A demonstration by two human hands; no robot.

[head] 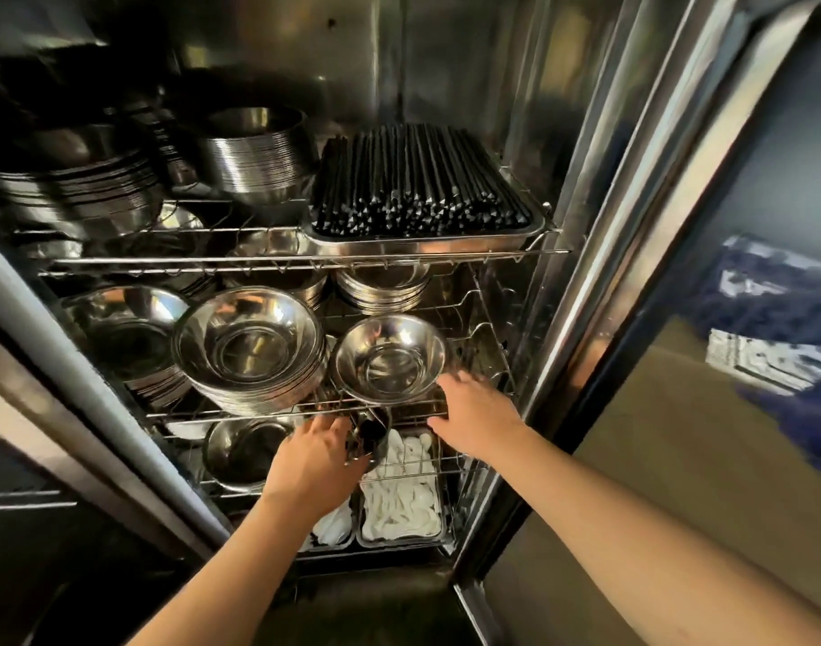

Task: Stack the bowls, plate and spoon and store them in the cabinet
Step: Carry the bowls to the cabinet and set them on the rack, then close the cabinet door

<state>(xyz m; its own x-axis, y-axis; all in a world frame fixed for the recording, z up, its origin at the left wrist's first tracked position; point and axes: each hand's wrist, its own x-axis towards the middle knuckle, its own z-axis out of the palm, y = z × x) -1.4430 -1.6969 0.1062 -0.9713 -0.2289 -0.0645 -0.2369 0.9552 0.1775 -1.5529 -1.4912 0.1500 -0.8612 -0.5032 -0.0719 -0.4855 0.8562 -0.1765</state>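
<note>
A steel bowl (389, 359) sits upright at the front right of the middle wire shelf (240, 414) inside the open steel cabinet (585, 188); the right hand (476, 419) lies at its five o'clock, fingers spread and flat, fingertips touching the bowl's near rim and the palm over the shelf's front rail, clasping nothing. At the bowl's nine o'clock, just beside it, stands a tall stack of larger bowls (250, 347), and further along at nine o'clock another stack (128, 338); at its twelve o'clock, further back on the same shelf, a low pile of shallow dishes (382, 286). At the bowl's six o'clock, under the rail, the left hand (315, 463) reaches into the bottom shelf, fingers curled about a dark, upright metal holder (371, 435); what stands in it is too blurred to tell, and I cannot tell how firmly it is gripped. At the holder's nine o'clock lies a single bowl (247, 452); at its five o'clock, trays of white spoons (401, 496). On the top shelf, at one o'clock, a tray of black chopsticks (422, 179); at ten o'clock, stacked plates (77, 188) and bowls (254, 146).
</note>
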